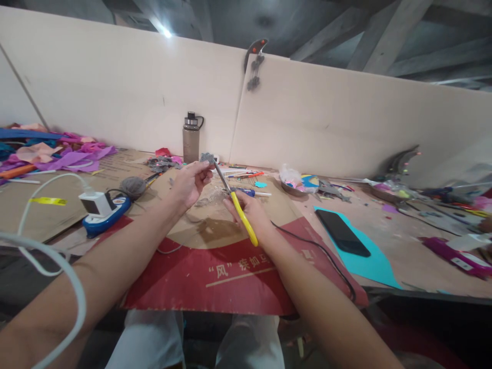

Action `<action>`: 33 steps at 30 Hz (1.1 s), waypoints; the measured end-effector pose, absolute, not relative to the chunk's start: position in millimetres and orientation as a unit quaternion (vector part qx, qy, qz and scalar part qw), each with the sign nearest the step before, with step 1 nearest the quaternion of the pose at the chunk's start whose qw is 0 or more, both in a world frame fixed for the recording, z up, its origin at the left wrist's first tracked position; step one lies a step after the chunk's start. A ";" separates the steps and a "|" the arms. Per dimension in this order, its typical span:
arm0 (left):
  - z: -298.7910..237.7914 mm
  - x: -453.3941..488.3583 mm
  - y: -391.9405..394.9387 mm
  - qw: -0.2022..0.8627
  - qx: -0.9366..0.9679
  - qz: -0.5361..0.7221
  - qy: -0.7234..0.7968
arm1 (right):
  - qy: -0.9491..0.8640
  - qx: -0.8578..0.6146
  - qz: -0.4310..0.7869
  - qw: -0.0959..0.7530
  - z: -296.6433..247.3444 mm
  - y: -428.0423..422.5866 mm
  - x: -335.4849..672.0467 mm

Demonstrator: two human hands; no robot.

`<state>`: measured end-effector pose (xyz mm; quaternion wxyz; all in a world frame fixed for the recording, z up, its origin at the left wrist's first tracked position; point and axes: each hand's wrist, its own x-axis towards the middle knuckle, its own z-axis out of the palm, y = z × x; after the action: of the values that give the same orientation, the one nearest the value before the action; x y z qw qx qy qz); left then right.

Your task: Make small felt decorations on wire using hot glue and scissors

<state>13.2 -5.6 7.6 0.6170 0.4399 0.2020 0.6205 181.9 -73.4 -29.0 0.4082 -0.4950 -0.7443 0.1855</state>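
Note:
My left hand (191, 180) is closed, pinching a small grey felt piece (207, 158) between thumb and fingers, raised above the worktable. My right hand (248, 211) grips yellow-handled scissors (236, 204). Their metal blades point up and left, and the tips reach the grey piece. Both hands hover over a red and tan cardboard sheet (215, 271) with white characters printed on it.
A grey water bottle (191, 137) stands by the back panel. A white charger on a blue power strip (103, 211) lies left, with white cables. A black phone (343, 233) rests on turquoise paper (371, 264). Coloured paper scraps (57, 151) and pens litter the table.

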 end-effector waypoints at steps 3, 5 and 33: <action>7.4 14.3 -8.0 0.619 0.440 0.618 0.201 | -0.741 -0.505 0.167 0.409 -30.1 -72.5 182.0; 7.4 14.2 -9.0 0.621 0.443 0.613 0.205 | -0.740 -0.512 0.151 0.408 -30.9 -72.0 182.2; 9.7 5.7 -2.5 0.560 0.482 0.644 0.200 | -0.747 -0.562 0.002 0.355 -30.4 -76.9 186.4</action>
<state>5.7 -2.5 9.7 0.5596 0.4819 0.2004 0.6438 186.4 -76.9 -30.4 0.3550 -0.5623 -0.7469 0.0015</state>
